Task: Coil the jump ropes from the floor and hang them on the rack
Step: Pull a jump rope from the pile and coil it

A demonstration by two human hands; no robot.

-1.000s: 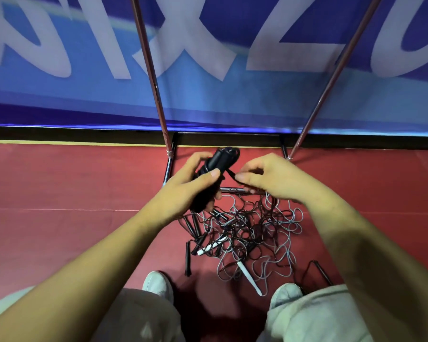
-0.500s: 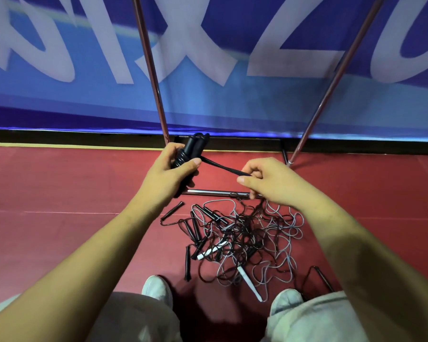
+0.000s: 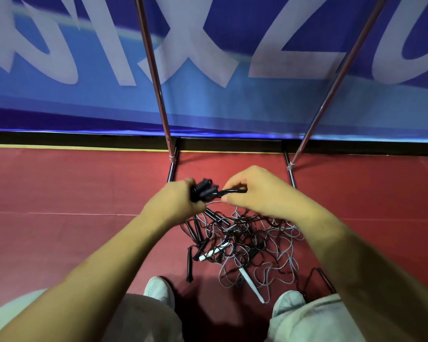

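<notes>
Surface: dark red sports floor, smooth, with one thin pale seam line running across it. At the far edge there is a yellow stripe, then a black skirting strip.

Room: a blue banner fills the whole back wall. It carries very large white characters, cut off by the top of the view and not readable as words. No brand mark is legible.

Left pole of the rack: thin reddish metal, leaning, foot on a dark base bar on the floor.

Left hand: grip closed round a coiled black jump rope, held above the floor in front of the rack base.

Right hand: thumb and fingers pinch a black strand coming off the same coil; the hands are just beside each other.

Below the hands lies a tangled pile of ropes, black and grey cords, on the floor. A black handle lies at its left edge and a white handle at its near edge.

Two pale shoes flank the pile.

Right pole: same metal, leaning the opposite way.
</notes>
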